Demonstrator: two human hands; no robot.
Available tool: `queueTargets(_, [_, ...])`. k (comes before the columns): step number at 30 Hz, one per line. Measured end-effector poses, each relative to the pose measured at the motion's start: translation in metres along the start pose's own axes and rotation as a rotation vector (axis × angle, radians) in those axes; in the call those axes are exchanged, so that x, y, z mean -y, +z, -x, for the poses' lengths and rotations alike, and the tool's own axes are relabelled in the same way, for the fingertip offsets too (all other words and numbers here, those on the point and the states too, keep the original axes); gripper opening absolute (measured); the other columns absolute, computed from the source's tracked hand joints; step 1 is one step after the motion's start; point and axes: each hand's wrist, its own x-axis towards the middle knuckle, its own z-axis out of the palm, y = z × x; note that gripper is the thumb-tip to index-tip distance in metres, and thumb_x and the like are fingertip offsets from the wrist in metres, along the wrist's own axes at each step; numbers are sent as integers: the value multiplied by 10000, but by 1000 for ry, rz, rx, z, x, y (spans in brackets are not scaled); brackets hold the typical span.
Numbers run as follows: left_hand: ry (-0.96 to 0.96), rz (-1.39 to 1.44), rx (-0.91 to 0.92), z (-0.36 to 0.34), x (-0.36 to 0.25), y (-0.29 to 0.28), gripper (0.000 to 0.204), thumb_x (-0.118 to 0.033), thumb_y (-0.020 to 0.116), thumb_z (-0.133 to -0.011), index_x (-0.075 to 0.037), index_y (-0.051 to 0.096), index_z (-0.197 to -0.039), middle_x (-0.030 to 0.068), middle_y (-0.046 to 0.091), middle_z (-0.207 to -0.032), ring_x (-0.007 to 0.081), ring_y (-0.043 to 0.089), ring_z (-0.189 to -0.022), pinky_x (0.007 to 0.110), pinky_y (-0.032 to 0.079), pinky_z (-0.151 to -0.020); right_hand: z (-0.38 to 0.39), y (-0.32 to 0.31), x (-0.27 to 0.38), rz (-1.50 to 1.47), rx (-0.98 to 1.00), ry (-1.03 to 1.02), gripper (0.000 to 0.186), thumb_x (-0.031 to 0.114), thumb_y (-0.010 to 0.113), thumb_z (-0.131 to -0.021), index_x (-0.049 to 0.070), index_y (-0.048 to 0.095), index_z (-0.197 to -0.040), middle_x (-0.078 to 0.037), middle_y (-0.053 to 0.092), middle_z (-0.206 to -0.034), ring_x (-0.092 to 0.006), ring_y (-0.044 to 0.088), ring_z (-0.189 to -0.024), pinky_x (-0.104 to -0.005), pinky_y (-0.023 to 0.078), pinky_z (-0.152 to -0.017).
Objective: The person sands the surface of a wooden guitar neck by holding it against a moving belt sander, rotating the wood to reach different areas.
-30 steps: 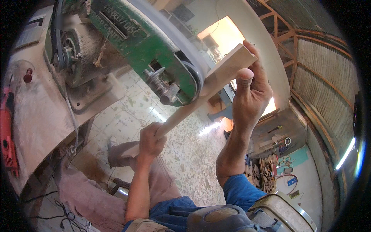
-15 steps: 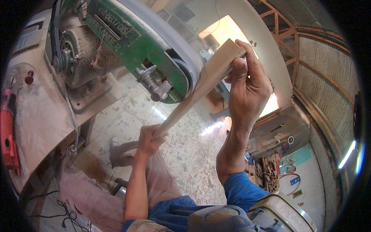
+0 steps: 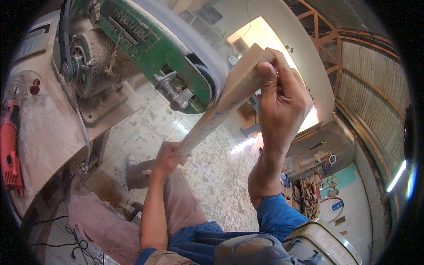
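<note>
A long piece of wood (image 3: 207, 123), wider at its upper end and with blue marks on its face, slants between my two hands. Its edge rests against the rounded end of the belt sander (image 3: 176, 70), a green, dusty machine with a grey belt (image 3: 215, 73). My left hand (image 3: 168, 158) is closed around the narrow lower end. At the wide upper end, my right hand (image 3: 285, 90) grips the wood between thumb and fingers. The side of the wood against the belt is hidden.
A dusty workbench (image 3: 53, 145) on the left bears the sander and a red power tool (image 3: 9, 150). A grey cord (image 3: 81, 128) hangs over its edge. Black cables (image 3: 79, 243) lie on the tiled floor (image 3: 221, 176). Wood offcuts (image 3: 304, 194) are stacked at the right.
The wood has rolled in my hands, so more of its blue-marked face shows. My right hand has shifted slightly left; my left hand has barely moved.
</note>
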Motion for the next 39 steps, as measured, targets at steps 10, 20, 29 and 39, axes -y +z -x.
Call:
queueTargets(10, [-105,213,80,0,8,-4,316,-144,684,-652,58,735,-889,74,681,-754,139,608,-655,285,488,-593,-3,-5,9,104,17,9,278,325,727,-923,122,736,-1113,-96,629,-698,-194,608,-565,-338,467,-530])
queueTargets(20, [-142,276,137,1,-2,-7,304,-99,681,-652,50,735,-911,74,674,-750,141,608,-650,287,488,-614,0,-9,12,165,22,-8,297,357,730,-915,132,738,-1108,-80,602,-662,-189,559,-523,-344,412,-491])
queueTargets(29, [-137,248,159,0,8,-11,345,-131,657,-633,33,750,-922,89,700,-729,161,651,-636,275,500,-612,3,-15,20,187,65,31,284,347,744,-906,138,739,-1099,-82,621,-681,-195,584,-537,-351,428,-501])
queueTargets(39, [43,-241,-140,-6,-5,7,244,-134,630,-667,34,666,-841,119,676,-731,231,652,-668,372,488,-624,13,-6,-36,-582,183,300,421,272,729,-950,66,653,-1309,-34,686,-796,-101,638,-668,-264,522,-617])
